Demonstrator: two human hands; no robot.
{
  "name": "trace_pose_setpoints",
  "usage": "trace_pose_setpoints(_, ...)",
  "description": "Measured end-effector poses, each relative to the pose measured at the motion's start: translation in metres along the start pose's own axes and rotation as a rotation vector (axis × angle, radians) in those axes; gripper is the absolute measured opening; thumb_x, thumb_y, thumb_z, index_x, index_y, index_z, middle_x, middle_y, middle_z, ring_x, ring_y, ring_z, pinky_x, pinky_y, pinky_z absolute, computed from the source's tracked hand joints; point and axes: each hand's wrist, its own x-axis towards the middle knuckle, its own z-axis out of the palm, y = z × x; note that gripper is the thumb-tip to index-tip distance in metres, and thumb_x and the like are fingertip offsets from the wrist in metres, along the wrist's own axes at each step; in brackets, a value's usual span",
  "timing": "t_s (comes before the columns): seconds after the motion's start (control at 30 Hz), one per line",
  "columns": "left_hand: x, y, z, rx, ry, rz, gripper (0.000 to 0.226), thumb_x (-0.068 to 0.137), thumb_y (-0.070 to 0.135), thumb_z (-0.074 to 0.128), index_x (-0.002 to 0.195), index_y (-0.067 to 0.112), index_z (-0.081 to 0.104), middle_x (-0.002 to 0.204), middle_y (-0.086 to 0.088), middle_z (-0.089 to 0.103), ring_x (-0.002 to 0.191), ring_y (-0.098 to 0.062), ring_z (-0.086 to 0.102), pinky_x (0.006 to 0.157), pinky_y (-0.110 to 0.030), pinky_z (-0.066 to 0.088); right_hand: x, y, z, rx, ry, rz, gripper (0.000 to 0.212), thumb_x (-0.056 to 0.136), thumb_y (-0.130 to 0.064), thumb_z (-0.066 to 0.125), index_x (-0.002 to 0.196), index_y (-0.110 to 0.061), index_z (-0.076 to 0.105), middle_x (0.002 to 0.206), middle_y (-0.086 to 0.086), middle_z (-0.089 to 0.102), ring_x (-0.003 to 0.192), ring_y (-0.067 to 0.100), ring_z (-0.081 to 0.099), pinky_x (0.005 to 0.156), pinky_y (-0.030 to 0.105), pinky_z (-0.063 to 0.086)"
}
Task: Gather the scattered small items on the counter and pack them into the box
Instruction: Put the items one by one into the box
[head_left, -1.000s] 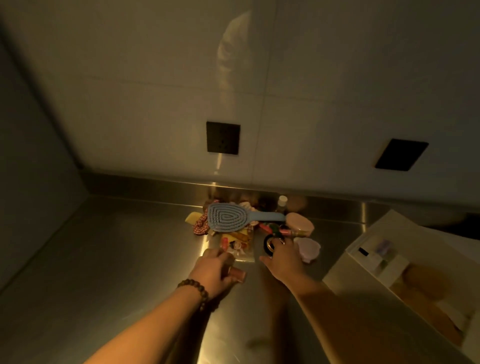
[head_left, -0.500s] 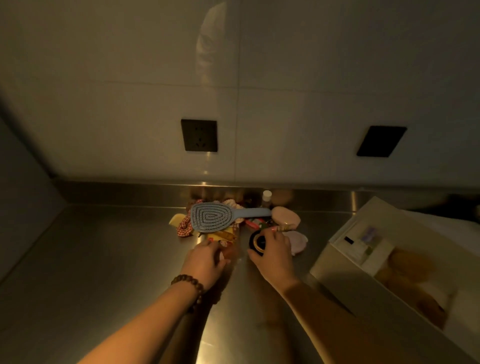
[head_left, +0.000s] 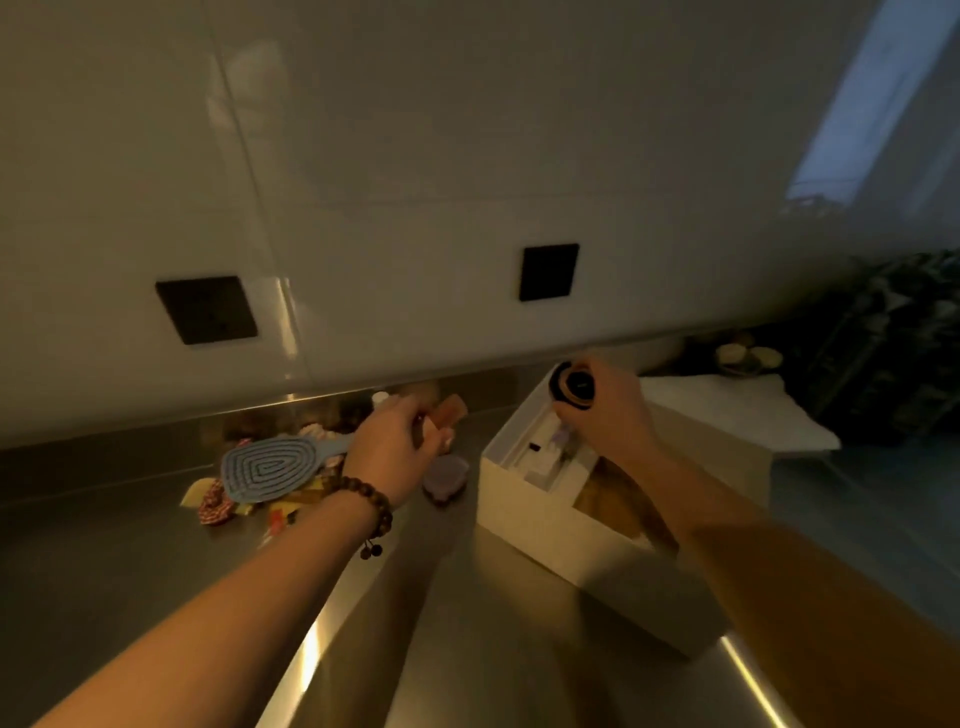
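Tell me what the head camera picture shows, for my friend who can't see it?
A person's right hand holds a round black jar over an open white box on a steel counter. Their left hand, with a bead bracelet, reaches into a pile of small items beside a blue hairbrush.

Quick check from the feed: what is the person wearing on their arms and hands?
Both forearms are bare, no sleeves in view and no gloves. The left hand has a bracelet of dark brown round beads on the wrist, with a small beaded tassel hanging below. The right hand and wrist carry nothing.
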Motion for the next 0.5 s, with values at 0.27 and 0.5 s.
trace_pose_setpoints(0.27,0.01,0.027,0.04,-0.037,-0.073,-0.01,0.024,0.081,0.04,0.064,0.099,0.027,0.056,0.092,0.01,0.048,0.081,-0.007,0.05,0.07,-0.025,0.046,-0.004,0.074,0.017,-0.23,-0.179,0.042,0.052,0.078,-0.038,0.071,0.123,-0.023,0.052,0.124,0.002,0.056,0.115,0.021,0.051,0.1,0.037,0.042)
trace_pose_setpoints(0.5,0.026,0.026,0.044,-0.012,-0.065,-0.011,0.022,0.083,0.038,0.063,0.099,0.025,0.056,0.091,0.011,0.046,0.076,-0.001,0.043,0.063,-0.015,0.034,0.012,0.092,0.055,-0.273,-0.335,0.024,0.061,0.082,-0.035,0.068,0.136,-0.021,0.041,0.134,0.002,0.043,0.123,0.02,0.043,0.108,0.041,0.037)
